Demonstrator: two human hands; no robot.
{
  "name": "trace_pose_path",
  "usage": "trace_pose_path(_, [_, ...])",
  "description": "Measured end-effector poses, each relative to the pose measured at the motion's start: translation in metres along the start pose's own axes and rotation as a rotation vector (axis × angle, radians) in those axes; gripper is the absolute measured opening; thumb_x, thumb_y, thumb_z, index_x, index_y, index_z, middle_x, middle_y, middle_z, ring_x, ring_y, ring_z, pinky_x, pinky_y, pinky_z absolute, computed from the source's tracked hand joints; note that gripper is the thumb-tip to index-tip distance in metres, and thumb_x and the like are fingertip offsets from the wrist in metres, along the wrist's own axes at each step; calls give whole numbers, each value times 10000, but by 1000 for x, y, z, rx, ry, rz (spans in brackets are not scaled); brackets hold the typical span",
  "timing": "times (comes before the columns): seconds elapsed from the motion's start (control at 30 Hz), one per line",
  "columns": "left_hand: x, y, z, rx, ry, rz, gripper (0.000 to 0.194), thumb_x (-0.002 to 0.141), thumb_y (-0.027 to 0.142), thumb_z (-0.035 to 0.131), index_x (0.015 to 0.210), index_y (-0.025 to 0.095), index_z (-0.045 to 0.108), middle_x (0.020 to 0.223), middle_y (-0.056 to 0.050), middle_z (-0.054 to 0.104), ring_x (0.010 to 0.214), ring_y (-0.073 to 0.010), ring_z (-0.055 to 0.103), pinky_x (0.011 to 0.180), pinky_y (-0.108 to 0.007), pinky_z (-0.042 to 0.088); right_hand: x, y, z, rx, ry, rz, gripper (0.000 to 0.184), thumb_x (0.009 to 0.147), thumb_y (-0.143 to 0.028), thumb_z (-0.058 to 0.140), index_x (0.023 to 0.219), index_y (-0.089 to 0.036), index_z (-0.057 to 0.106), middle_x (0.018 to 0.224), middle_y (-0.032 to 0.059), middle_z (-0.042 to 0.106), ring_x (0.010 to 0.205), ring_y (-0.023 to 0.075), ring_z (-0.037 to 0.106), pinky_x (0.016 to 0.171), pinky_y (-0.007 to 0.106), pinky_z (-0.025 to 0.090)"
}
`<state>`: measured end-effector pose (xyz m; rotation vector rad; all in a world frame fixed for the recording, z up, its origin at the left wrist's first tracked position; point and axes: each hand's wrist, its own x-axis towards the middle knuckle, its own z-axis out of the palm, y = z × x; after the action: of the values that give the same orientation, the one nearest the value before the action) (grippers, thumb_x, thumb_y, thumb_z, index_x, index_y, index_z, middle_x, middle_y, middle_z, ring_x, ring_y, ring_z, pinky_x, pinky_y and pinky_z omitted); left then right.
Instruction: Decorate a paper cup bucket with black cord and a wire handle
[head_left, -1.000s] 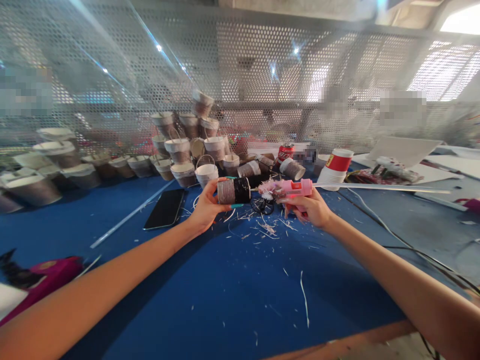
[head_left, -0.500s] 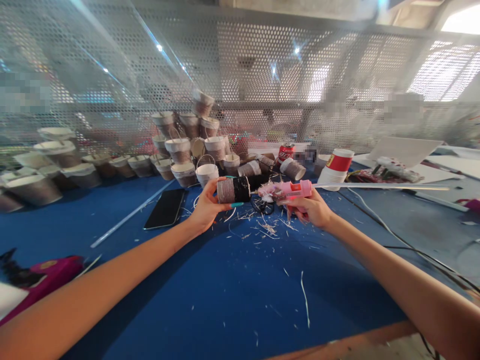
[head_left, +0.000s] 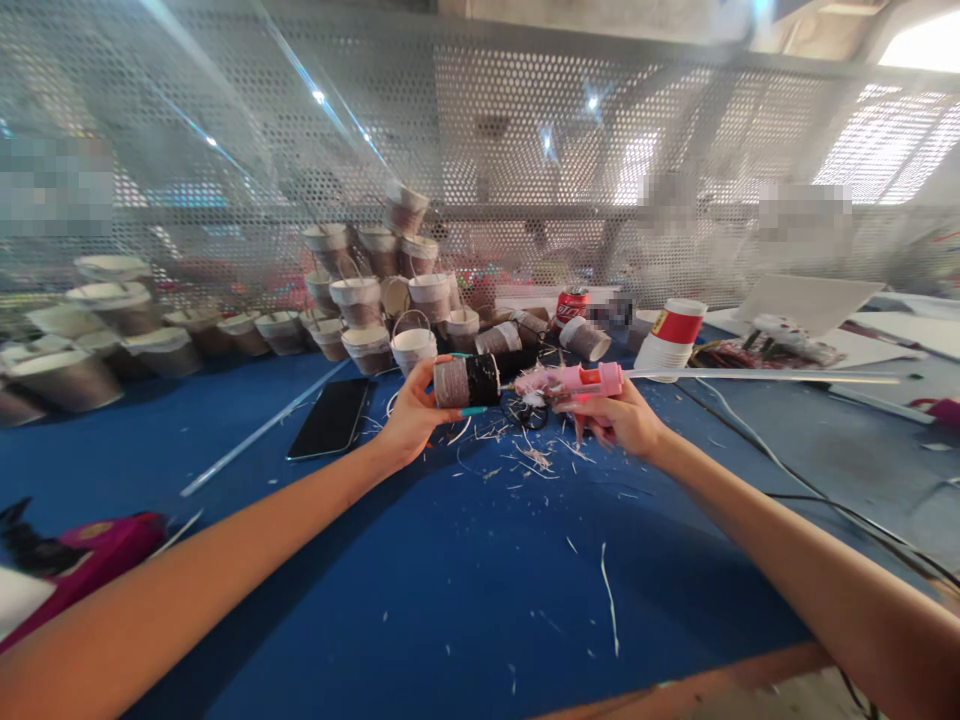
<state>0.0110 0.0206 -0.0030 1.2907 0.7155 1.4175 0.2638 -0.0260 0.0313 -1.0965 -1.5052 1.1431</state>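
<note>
My left hand (head_left: 415, 415) grips a small cup (head_left: 454, 382) lying sideways, thumb below and fingers above. The cup is wrapped in grey-brown material, with a black band at its right end. In my right hand (head_left: 619, 415) is a pink hot glue gun (head_left: 574, 380), its nozzle pointing left at the black end of the cup. Whether the tip touches the cup I cannot tell. A long clear glue stick (head_left: 765, 375) sticks out of the gun's back. White fibres cling around the nozzle. Loose scraps and a black cord (head_left: 534, 412) lie below it.
Several wrapped buckets with handles (head_left: 356, 300) stand stacked at the back, others (head_left: 71, 378) at the left. A phone (head_left: 330, 418), another glue stick (head_left: 262, 428), a soda can (head_left: 571, 305) and stacked paper cups (head_left: 673, 338) rest on the blue table (head_left: 450, 590). Cables (head_left: 802, 480) run right.
The glue gun has shifted very slightly and its nozzle shows more clearly beside the cup. My left hand and the cup stay nearly in place.
</note>
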Motion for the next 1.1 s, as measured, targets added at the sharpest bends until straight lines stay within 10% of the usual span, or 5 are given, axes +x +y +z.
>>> trace_pose_path(1.1, [-2,-1,-1,-50,-117,12,682,365,-51,769,952,264,620,1070,24,611,868,-145,597,647,-203,529,3,6,-4,59,25,-44,184,599,-344,602,613,-167,654,353,-27,491,228,61,312,243,212,199])
